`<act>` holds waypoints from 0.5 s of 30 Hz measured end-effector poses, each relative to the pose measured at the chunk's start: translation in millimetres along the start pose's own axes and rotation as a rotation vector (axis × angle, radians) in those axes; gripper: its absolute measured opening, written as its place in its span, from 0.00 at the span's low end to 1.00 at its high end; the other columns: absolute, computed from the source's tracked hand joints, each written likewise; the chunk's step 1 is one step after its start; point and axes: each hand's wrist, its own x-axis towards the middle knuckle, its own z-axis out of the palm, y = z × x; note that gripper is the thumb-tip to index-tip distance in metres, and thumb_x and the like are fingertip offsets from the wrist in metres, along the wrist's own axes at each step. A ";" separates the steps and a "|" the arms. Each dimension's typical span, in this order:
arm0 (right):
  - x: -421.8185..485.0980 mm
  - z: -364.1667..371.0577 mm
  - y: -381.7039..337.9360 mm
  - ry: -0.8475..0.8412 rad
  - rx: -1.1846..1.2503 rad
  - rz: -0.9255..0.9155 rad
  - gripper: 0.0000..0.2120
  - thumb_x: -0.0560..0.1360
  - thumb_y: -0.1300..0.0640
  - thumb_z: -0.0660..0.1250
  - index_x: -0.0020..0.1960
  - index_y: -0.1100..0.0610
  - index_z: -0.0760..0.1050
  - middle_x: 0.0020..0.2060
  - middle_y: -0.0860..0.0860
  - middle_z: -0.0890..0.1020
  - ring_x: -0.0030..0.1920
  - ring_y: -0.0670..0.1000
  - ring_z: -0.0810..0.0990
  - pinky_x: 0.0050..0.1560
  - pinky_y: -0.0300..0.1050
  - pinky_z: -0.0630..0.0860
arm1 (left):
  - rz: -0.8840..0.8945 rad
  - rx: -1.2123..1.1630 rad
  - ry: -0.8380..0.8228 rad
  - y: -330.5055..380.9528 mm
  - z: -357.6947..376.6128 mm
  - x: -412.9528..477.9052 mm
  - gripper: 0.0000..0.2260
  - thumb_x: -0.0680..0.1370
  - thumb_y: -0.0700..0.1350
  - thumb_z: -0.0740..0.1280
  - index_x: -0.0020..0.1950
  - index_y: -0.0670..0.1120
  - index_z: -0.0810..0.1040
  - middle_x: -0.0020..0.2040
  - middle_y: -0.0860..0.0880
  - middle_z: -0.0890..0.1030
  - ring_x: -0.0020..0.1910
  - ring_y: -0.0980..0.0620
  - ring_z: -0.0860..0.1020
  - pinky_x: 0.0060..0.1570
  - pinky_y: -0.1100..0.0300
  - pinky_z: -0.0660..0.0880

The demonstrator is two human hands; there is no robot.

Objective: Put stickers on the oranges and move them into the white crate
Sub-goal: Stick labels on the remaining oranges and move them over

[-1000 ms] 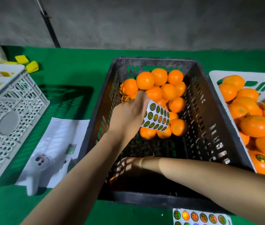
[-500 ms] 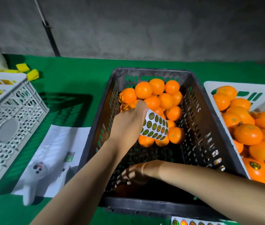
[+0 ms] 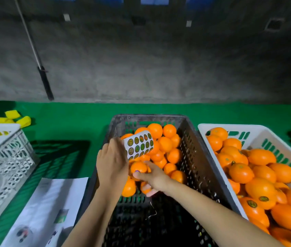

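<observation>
One orange in play: gripped in the right hand, thumb across its near face and fingers curled beneath, raised just clear of the pile in the black crate. Sits just to the right of the left hand, touching its palm side or very nearly so.

Pinched between the left hand's thumb and fingers: a sticker sheet, standing just beyond and above the held orange, printed face toward the camera, long edge slanting up and away to the right. Cannot tell whether the held orange already bears a sticker (a small dark mark shows by the thumb, too small to read).

Comes down, by judgement, to one short gap: sheet directly over fruit, both hands close together, so a peel and a press need hardly any reach.

For the drop after that, the white crate lies off to the right of the right hand, just past the black crate's right wall, already heaped with oranges, some stickered. Clearly nearer the right hand than the left. Probably calls for a lift over both walls and a gentle set-down on the heap, since a round fruit placed high could roll.
</observation>
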 end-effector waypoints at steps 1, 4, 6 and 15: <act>-4.4 -11.4 -3.2 0.125 0.155 -0.070 0.30 0.76 0.49 0.73 0.73 0.49 0.63 0.54 0.53 0.78 0.37 0.53 0.80 0.28 0.44 0.76 | -0.005 -0.013 -0.006 -0.9 -0.6 1.3 0.07 0.81 0.44 0.55 0.43 0.48 0.64 0.34 0.49 0.69 0.35 0.42 0.68 0.38 0.55 0.58; -24.6 -41.3 -15.3 0.314 0.550 -0.159 0.31 0.75 0.49 0.74 0.71 0.45 0.60 0.61 0.54 0.79 0.45 0.56 0.87 0.34 0.47 0.80 | -0.010 -0.007 -0.020 -1.0 1.0 0.1 0.13 0.82 0.53 0.43 0.43 0.50 0.61 0.36 0.52 0.67 0.36 0.44 0.67 0.39 0.54 0.59; -34.7 -54.3 -15.0 0.332 0.699 -0.205 0.27 0.74 0.43 0.72 0.67 0.46 0.64 0.60 0.56 0.82 0.48 0.58 0.86 0.37 0.48 0.80 | -0.018 -0.032 0.016 -1.2 2.5 -0.8 0.15 0.84 0.53 0.44 0.44 0.49 0.64 0.37 0.47 0.72 0.37 0.41 0.72 0.38 0.54 0.61; -67.6 -94.2 -33.0 0.910 1.215 -0.465 0.31 0.81 0.36 0.53 0.76 0.54 0.59 0.56 0.56 0.83 0.47 0.59 0.86 0.42 0.49 0.80 | 0.072 0.054 -0.223 7.3 15.8 -11.4 0.12 0.83 0.50 0.53 0.44 0.45 0.66 0.35 0.44 0.75 0.34 0.39 0.76 0.34 0.49 0.72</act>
